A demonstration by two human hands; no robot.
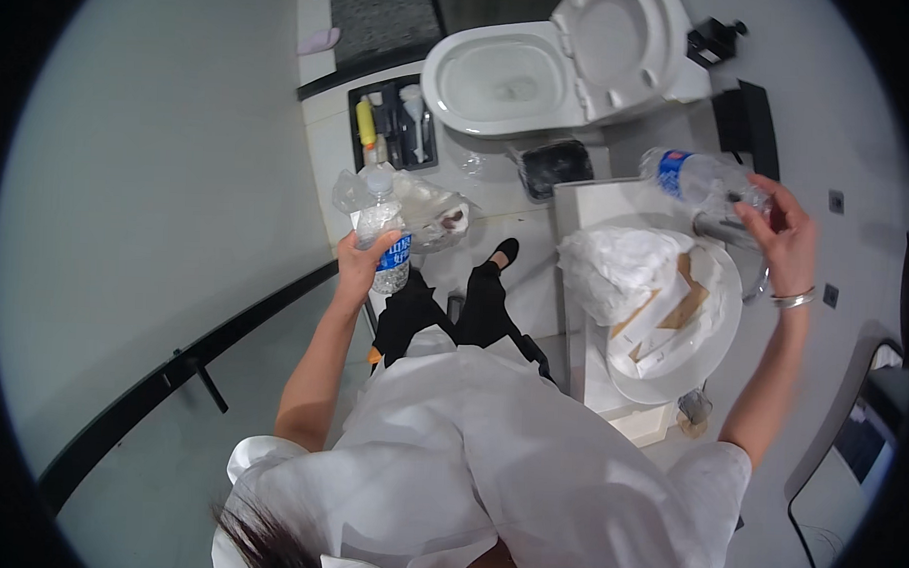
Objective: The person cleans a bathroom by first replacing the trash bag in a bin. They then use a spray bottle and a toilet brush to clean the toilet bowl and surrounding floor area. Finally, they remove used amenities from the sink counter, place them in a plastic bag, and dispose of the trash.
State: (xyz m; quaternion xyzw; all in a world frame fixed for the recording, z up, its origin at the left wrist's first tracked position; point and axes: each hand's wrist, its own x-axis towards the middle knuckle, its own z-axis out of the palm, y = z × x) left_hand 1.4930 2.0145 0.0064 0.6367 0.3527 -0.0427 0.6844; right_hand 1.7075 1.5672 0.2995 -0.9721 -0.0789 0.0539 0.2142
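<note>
Out to the left, my left hand (365, 258) grips a clear plastic bottle (388, 278) with a blue label and a white cap, held roughly upright. Behind it is a clear plastic bag (431, 208) with crumpled contents; whether my left hand also holds the bag I cannot tell. My right hand (786, 235) has a second clear bottle (702, 180) by one end, tilted on its side, also blue-labelled. That bottle is above the far side of a white round washbasin (726, 346). Filling the basin are a crumpled white plastic bag (620, 271) and pieces of cardboard (682, 311).
A toilet (499, 79) with its lid raised stands ahead. Before it are a black tray (392, 124) holding brushes and a yellow bottle, and a black plastic-lined bin (556, 167). A glass panel with a black rail (197, 350) runs along my left. A faucet (727, 230) rises behind the basin.
</note>
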